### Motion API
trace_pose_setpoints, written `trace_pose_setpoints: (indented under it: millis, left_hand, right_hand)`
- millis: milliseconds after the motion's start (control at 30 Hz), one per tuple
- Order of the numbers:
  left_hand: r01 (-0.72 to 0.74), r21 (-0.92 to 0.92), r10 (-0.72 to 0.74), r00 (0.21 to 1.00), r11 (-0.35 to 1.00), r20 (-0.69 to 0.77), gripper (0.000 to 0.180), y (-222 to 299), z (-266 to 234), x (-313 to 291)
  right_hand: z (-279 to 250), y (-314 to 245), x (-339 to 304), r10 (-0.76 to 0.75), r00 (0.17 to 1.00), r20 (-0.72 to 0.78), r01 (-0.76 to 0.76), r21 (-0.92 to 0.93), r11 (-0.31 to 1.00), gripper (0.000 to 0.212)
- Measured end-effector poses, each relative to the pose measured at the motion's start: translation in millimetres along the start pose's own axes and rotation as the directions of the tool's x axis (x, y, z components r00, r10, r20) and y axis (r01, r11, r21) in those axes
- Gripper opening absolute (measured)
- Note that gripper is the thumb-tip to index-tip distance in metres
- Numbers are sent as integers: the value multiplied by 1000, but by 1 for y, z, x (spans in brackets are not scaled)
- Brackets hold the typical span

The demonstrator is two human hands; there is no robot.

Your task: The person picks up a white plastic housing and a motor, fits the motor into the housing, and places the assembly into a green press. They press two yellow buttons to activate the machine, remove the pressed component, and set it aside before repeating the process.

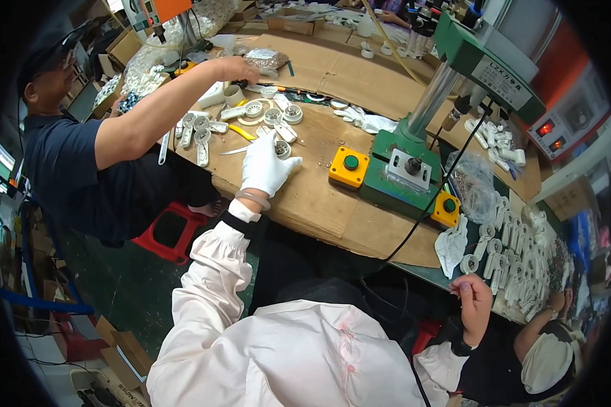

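Note:
My left hand (268, 168), in a white glove, reaches over the wooden table with thumb and fingers apart. Between thumb and fingers lies a white plastic part (282, 150) with a round cup-like head; whether the glove touches it I cannot tell. Similar white round-headed parts (273, 117) lie just beyond, near yellow-handled pliers (242, 131). My right hand (475, 305), bare, hovers off the table's front right edge. Its fingers curl together; anything inside them is too small or hidden to make out. Nearest to it is a white cloth glove (450, 245) on the table edge.
A green press (414, 159) stands at centre right, flanked by yellow button boxes (349, 167) with a black cable in front. Many white parts (516, 264) cover the right side. A co-worker's arm (159, 115) extends across the table's left. A red stool (170, 234) stands below.

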State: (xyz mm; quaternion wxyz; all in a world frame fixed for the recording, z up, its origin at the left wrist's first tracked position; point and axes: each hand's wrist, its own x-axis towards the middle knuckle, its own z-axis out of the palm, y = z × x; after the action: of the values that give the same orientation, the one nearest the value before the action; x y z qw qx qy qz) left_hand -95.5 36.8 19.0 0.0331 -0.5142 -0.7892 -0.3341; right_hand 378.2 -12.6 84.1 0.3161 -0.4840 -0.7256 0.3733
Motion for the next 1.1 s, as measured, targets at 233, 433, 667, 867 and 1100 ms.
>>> trace_pose_setpoints:
  millis: [233,433,667,867,1100]
  left_hand:
    - [14,133,-30,993,991,116,47,-5,11,1]
    - [-82,-72,87,993,994,74,45,-22,-6,-23]
    - [-179,-492,277,952,852,133,61,21,-65,-51]
    - [9,-820,642,616,573,456,75,64,-86,-73]
    - [496,-855,821,420,149,387,86,76,-44,-74]
  right_hand:
    - [25,-21,31,-191,975,113,203,-112,973,18]
    - [40,-30,46,-282,941,187,299,-66,952,14]
    - [66,-41,73,-346,927,142,344,40,938,21]
    - [99,-57,102,-583,810,69,586,-30,810,54]
    - [93,-17,92,-669,674,313,356,656,666,39]
